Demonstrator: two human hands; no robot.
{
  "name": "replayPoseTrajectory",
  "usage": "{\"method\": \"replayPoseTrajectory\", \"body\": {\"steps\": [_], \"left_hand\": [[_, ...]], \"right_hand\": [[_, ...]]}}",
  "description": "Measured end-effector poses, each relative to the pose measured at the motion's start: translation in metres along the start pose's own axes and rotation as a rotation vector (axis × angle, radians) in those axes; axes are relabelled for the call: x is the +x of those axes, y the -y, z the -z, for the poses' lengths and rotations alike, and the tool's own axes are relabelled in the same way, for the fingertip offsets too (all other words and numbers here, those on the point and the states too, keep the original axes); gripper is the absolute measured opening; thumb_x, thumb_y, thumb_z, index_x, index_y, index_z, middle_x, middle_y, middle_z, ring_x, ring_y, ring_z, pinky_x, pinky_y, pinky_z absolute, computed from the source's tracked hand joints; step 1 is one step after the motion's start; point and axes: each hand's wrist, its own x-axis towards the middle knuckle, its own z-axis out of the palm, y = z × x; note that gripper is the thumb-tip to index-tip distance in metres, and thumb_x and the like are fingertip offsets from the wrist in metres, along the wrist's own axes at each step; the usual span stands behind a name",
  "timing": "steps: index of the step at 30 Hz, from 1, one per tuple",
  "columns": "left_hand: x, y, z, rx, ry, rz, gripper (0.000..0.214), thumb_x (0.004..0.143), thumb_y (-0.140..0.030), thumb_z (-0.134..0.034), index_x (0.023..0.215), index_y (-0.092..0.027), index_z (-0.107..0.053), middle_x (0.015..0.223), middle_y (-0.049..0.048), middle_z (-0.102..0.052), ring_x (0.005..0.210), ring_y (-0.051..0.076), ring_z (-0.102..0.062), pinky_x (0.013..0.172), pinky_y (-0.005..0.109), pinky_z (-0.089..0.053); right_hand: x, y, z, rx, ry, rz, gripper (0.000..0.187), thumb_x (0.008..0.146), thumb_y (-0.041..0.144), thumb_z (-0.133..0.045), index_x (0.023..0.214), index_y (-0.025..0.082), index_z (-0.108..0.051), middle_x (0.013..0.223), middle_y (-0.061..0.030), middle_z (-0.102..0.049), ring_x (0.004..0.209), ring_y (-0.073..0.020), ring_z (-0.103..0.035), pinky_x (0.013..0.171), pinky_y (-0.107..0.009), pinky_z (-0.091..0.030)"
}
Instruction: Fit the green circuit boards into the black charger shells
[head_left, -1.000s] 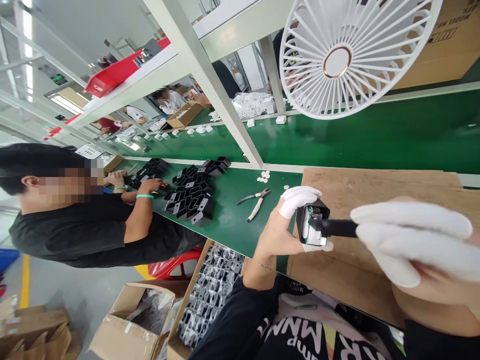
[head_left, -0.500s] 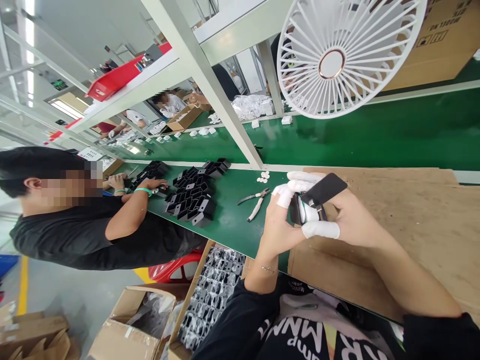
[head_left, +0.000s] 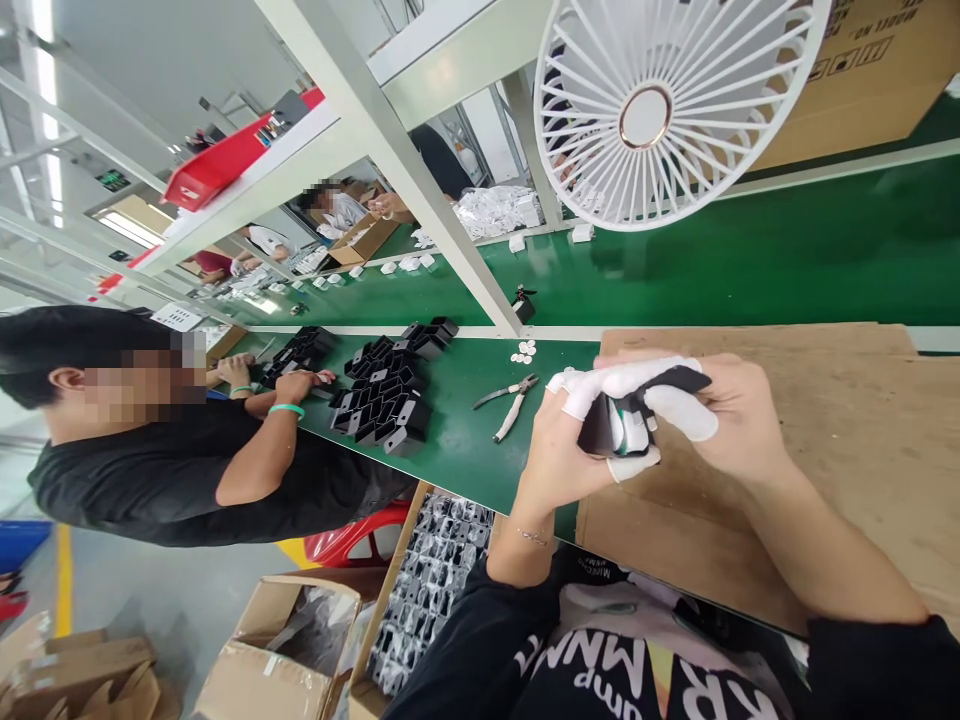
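Note:
My left hand (head_left: 559,450), with white finger cots on, is closed around a small black plastic housing (head_left: 596,428). White and green parts (head_left: 632,432) show in its open side. My right hand (head_left: 739,420), also in white finger cots, pinches a flat black flap (head_left: 681,379) at the housing's right between thumb and fingers. Whether the flap is joined to the housing I cannot tell. Both hands are above the cardboard sheet (head_left: 840,470). Left of them, pliers (head_left: 516,402) lie on the green bench, with several white discs (head_left: 523,352) behind.
Several black housings (head_left: 386,385) stand to the left, near a co-worker (head_left: 150,430) whose hands are at the bench. A white fan (head_left: 675,120) hangs ahead beside a metal post (head_left: 442,220). Below the bench edge is a carton of wrapped parts (head_left: 427,580).
My right thumb has moved from below the housing up onto the flap, and the flap is now lower and flatter. The co-worker's nearer hand has shifted slightly.

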Motion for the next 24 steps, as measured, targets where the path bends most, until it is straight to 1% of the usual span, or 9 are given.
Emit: {"method": "replayPoseTrajectory", "body": {"steps": [3,6,8,10,13,15,17,20,24], "left_hand": [[-0.002,0.002,-0.003,-0.023,0.059,-0.014,0.069,0.069,-0.044,-0.078,0.129,-0.023,-0.051,0.107,0.0074,-0.068,0.098,0.025,-0.063,0.090,0.041,-0.050],[-0.013,0.012,-0.007,-0.043,0.107,0.104,0.064,0.067,-0.046,-0.079,0.121,-0.022,-0.056,0.108,0.0088,-0.067,0.099,0.026,-0.061,0.091,0.043,-0.050],[-0.022,0.020,-0.011,-0.227,0.141,0.254,0.064,0.063,-0.054,-0.080,0.114,-0.021,-0.059,0.107,0.0094,-0.066,0.101,0.027,-0.062,0.091,0.044,-0.051],[-0.027,0.025,-0.017,-0.619,0.152,0.420,0.074,0.057,-0.072,-0.074,0.108,-0.021,-0.058,0.111,0.0119,-0.066,0.103,0.030,-0.064,0.087,0.046,-0.054],[-0.025,0.026,-0.031,-1.233,0.223,0.637,0.088,0.044,-0.090,-0.063,0.101,-0.025,-0.054,0.127,0.0147,-0.061,0.110,0.036,-0.064,0.079,0.048,-0.058],[-0.020,0.023,-0.040,-1.440,0.304,0.737,0.093,0.030,-0.090,-0.067,0.097,-0.026,-0.053,0.130,0.0137,-0.059,0.113,0.039,-0.063,0.076,0.052,-0.059],[-0.016,0.019,-0.046,-1.485,0.318,0.818,0.098,0.026,-0.090,-0.068,0.099,-0.027,-0.053,0.125,0.0137,-0.061,0.115,0.040,-0.062,0.079,0.054,-0.058],[-0.014,0.013,-0.048,-1.356,0.254,0.939,0.101,0.046,-0.099,-0.046,0.114,-0.025,-0.051,0.133,0.0166,-0.054,0.123,0.039,-0.057,0.089,0.059,-0.054],[-0.014,0.007,-0.041,-1.205,0.186,0.955,0.102,0.060,-0.099,-0.024,0.124,-0.023,-0.050,0.135,0.0171,-0.054,0.124,0.036,-0.056,0.095,0.059,-0.052]], "right_hand": [[-0.003,0.009,0.000,0.075,-0.166,-0.122,0.013,0.090,0.029,-0.064,0.089,0.029,-0.077,0.079,0.0021,-0.075,0.063,-0.0151,-0.067,0.055,-0.027,-0.053],[0.001,0.029,0.009,0.166,-0.486,-0.151,0.024,0.093,0.041,-0.057,0.083,0.029,-0.075,0.080,0.0000,-0.073,0.070,-0.0196,-0.070,0.057,-0.032,-0.057],[0.007,0.039,0.018,0.190,-0.686,-0.181,0.027,0.092,0.048,-0.055,0.080,0.032,-0.072,0.082,0.0008,-0.071,0.073,-0.0206,-0.071,0.062,-0.035,-0.060],[0.014,0.041,0.023,0.244,-0.769,-0.221,0.028,0.091,0.051,-0.057,0.074,0.033,-0.070,0.078,0.0022,-0.069,0.067,-0.0179,-0.069,0.061,-0.033,-0.060],[0.020,0.028,0.018,0.332,-0.740,-0.238,0.032,0.091,0.051,-0.057,0.071,0.029,-0.068,0.072,0.0031,-0.070,0.056,-0.0136,-0.065,0.051,-0.028,-0.056],[0.020,0.017,0.010,0.331,-0.639,-0.231,0.028,0.092,0.047,-0.058,0.075,0.026,-0.069,0.072,0.0021,-0.072,0.057,-0.0134,-0.066,0.045,-0.025,-0.053],[0.017,0.009,0.006,0.263,-0.486,-0.239,0.023,0.091,0.042,-0.061,0.079,0.024,-0.070,0.077,-0.0003,-0.074,0.061,-0.0153,-0.068,0.044,-0.025,-0.053],[0.013,0.004,0.010,0.091,-0.340,-0.237,0.026,0.092,0.041,-0.061,0.080,0.022,-0.073,0.084,-0.0033,-0.075,0.073,-0.0186,-0.071,0.056,-0.030,-0.059],[0.016,-0.003,0.024,0.019,-0.044,-0.234,0.048,0.085,0.065,-0.057,0.099,0.022,-0.074,0.097,-0.0076,-0.074,0.088,-0.0228,-0.071,0.064,-0.033,-0.061]]}}
